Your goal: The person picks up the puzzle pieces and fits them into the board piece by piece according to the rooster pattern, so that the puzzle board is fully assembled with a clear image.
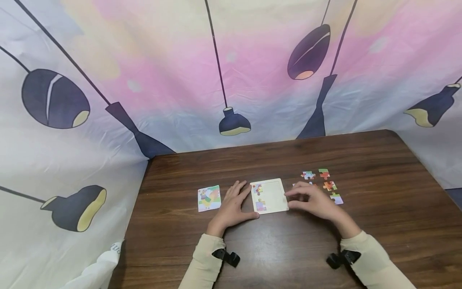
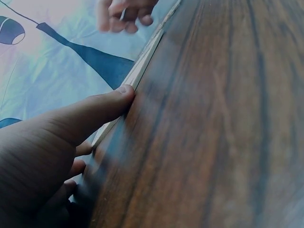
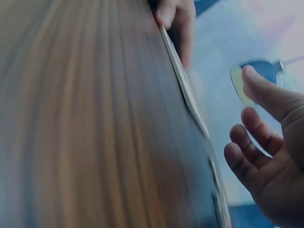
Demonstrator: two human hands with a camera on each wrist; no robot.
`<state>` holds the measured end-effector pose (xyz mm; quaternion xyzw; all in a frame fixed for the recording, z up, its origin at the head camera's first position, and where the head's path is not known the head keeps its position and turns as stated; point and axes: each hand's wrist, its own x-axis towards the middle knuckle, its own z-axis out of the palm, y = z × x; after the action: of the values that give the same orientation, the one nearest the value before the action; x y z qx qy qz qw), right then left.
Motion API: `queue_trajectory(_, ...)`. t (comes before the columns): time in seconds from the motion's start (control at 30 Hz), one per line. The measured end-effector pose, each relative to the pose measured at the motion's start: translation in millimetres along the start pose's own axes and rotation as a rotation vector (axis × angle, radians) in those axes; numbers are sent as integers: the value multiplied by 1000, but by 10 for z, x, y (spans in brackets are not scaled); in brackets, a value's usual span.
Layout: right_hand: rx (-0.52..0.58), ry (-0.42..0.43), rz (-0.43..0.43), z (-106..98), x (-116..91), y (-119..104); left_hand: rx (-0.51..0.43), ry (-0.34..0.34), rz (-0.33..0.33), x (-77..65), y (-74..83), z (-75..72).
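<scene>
A pale, shallow puzzle tray (image 1: 275, 196) lies on the table, two joined-looking clusters of colourful pieces (image 1: 260, 205) along its left side. My left hand (image 1: 232, 206) is at the tray's left side, index finger near the upper corner and thumb touching the lower one; in the left wrist view the thumb (image 2: 102, 107) lies along the tray's edge. My right hand (image 1: 314, 200) hovers at the tray's right edge. Its fingers are loosely bent, and in the right wrist view thumb and fingers (image 3: 259, 128) stand apart with nothing between them.
Several loose jigsaw pieces (image 1: 329, 186) lie right of the tray, some partly hidden behind the right hand. A square picture card (image 1: 209, 198) lies left of the left hand. The brown wooden table (image 1: 281, 249) meets a printed cloth backdrop (image 1: 180, 80) at its far edge.
</scene>
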<state>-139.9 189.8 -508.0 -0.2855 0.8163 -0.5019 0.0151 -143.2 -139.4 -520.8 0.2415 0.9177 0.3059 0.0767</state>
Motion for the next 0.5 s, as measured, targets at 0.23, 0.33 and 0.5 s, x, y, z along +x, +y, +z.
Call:
queue_trajectory(0.23, -54, 80, 67, -422, -341, 107, 0, -3, 4, -6, -3, -7)
queue_trajectory(0.33, -95, 88, 111, -558, -473, 144, 2, -2, 4, -5, -6, -6)
queue_trajectory(0.5, -163, 67, 188, -742, -658, 223, 8, -5, 2, 3, -9, -1)
